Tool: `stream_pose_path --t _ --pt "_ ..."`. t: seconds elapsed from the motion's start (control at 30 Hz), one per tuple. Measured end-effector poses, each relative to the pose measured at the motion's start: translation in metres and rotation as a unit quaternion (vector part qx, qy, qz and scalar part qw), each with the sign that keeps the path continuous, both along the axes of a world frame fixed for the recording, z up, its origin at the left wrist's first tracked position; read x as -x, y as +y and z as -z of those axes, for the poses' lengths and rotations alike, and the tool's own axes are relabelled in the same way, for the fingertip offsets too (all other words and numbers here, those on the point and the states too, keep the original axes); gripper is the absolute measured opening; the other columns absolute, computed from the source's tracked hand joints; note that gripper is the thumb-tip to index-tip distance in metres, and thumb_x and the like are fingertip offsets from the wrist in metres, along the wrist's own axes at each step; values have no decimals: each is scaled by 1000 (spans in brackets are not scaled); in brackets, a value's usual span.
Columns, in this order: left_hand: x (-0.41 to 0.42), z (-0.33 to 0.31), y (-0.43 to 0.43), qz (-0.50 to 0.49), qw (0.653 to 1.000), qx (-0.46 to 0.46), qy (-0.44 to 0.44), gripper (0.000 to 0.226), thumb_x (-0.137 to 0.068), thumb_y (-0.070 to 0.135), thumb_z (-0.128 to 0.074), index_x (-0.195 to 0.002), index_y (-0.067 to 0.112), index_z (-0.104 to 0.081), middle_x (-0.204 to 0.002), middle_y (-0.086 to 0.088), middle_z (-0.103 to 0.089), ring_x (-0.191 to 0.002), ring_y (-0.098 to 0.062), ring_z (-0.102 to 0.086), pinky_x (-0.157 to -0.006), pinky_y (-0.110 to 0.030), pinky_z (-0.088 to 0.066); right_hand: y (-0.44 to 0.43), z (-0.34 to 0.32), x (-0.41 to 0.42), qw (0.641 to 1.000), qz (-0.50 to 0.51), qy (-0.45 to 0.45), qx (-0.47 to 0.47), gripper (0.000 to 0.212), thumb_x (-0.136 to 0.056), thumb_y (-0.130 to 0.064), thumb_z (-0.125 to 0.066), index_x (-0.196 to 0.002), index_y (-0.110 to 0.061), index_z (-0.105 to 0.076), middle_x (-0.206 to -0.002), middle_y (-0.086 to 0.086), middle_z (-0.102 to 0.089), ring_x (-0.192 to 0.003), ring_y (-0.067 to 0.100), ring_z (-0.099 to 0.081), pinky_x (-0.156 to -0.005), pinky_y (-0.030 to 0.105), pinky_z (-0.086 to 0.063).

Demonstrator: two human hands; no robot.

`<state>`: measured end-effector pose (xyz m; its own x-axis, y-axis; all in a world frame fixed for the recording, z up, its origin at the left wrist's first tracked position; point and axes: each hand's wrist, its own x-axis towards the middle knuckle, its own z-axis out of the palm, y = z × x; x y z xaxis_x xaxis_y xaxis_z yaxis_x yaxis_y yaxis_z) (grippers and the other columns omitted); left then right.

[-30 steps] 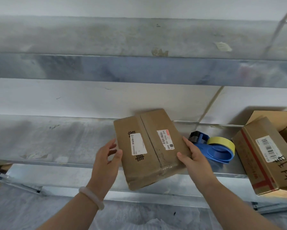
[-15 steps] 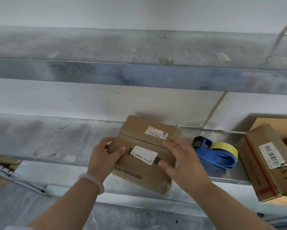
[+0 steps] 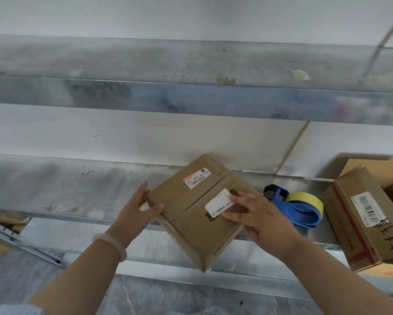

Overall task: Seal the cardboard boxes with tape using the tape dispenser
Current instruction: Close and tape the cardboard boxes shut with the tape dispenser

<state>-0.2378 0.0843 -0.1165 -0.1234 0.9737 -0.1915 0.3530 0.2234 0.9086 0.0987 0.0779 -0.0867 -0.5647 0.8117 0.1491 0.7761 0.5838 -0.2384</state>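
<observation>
A small brown cardboard box [image 3: 191,198] with two white labels lies tilted on the front edge of a metal shelf [image 3: 65,189], its flap seam running diagonally. My left hand [image 3: 137,211] grips the box's left corner, thumb on top. My right hand [image 3: 257,217] rests with spread fingers on the right flap, covering part of one label. Just right of the box lies a blue tape dispenser [image 3: 297,211] with a yellow tape roll; neither hand touches it.
More cardboard boxes [image 3: 359,214] with barcode labels and red tape stand at the shelf's right end. A second metal shelf [image 3: 191,96] runs above. A white wall is behind. Grey floor lies below the shelf.
The box has been turned on the shelf, so its seam now runs diagonally. My right hand moved from the box's right side onto its top; my left hand stayed at the left corner.
</observation>
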Motion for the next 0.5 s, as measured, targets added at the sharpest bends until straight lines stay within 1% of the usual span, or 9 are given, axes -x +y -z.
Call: stream_pose_path --t 0.07,0.13,0.2,0.23,0.27,0.3,0.33,0.4,0.5 --pt "-6 -1 -5 43 999 -4 6 73 -77 40 -76 -140 40 -39 -129 11 -55 -113 -9 -56 -85 -14 -44 -1 -3 0 996 83 17 10 50 -86 -13 -67 -125 -46 -62 -149 -4 -44 -140 24 -37 -109 52 -39" --pt "-18 -1 -11 38 998 -42 21 68 -68 48 -76 -129 39 -48 -115 12 -59 -96 -8 -60 -70 -10 -48 -6 1 2 990 129 49 1 42 -91 -18 -61 -126 -41 -62 -151 -5 -40 -138 22 -36 -111 49 -37" --pt "-30 3 -17 19 998 -57 25 71 -66 50 -75 -130 34 -49 -115 3 -58 -95 -13 -59 -74 -16 -50 -18 7 5 982 153 110 9 37 -94 -36 -52 -130 -39 -59 -153 -10 -34 -139 15 -30 -115 45 -33" --pt "-35 5 -21 12 998 -55 31 76 -67 51 -75 -135 32 -46 -118 -2 -55 -97 -16 -58 -81 -22 -51 -24 10 8 978 161 126 34 43 -93 -53 -45 -135 -42 -53 -155 -15 -27 -140 8 -22 -117 42 -28" --pt "-40 8 -24 8 998 -48 37 84 -66 55 -73 -141 33 -40 -120 -3 -52 -100 -17 -57 -86 -29 -52 -30 13 10 977 164 126 59 57 -89 -70 -35 -139 -46 -45 -157 -20 -17 -141 2 -13 -117 38 -21" --pt "-44 9 -28 10 998 -40 43 91 -65 60 -71 -145 37 -33 -121 -1 -48 -102 -16 -55 -90 -32 -51 -35 18 10 978 159 114 77 71 -82 -83 -27 -143 -48 -37 -157 -24 -8 -141 -3 -4 -116 36 -16" --pt "-49 10 -31 16 998 -37 52 95 -64 64 -68 -147 43 -26 -121 1 -44 -104 -13 -53 -91 -30 -50 -37 21 10 980 152 96 89 78 -77 -88 -23 -145 -51 -30 -158 -26 -1 -142 -5 5 -116 35 -12" --pt "-59 11 -35 24 996 -49 75 94 -63 68 -63 -145 50 -21 -119 5 -38 -104 -8 -49 -90 -25 -46 -36 25 5 983 132 82 100 72 -77 -84 -26 -143 -57 -20 -158 -28 3 -143 -8 15 -120 36 -12" --pt "-70 13 -37 13 996 -60 72 93 -64 66 -63 -145 47 -23 -125 4 -35 -110 -12 -45 -95 -29 -45 -24 21 -6 984 121 64 110 62 -83 -72 -37 -140 -62 -16 -157 -30 5 -143 -9 18 -121 36 -15"
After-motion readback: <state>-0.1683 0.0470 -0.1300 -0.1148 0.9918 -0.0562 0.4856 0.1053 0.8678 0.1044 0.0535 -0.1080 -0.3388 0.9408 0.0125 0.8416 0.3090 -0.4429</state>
